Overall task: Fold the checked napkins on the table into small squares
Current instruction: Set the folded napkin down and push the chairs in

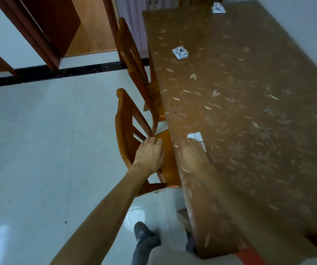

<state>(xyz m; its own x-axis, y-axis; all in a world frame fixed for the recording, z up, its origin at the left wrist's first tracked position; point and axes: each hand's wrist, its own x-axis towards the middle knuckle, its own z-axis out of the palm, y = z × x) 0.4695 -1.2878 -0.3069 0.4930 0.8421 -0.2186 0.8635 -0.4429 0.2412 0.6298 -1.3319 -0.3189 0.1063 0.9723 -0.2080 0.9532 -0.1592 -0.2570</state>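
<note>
I see left hand (150,157) curled over chair seat (167,165), grasp unclear. Right hand (192,155) blurred, fingertips at checked napkin (197,137) just ahead; grip unreadable.

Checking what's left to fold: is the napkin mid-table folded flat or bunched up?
Bunched up: the mid-table napkin sits as a rumpled lump with raised folds, not a flat square.
</note>
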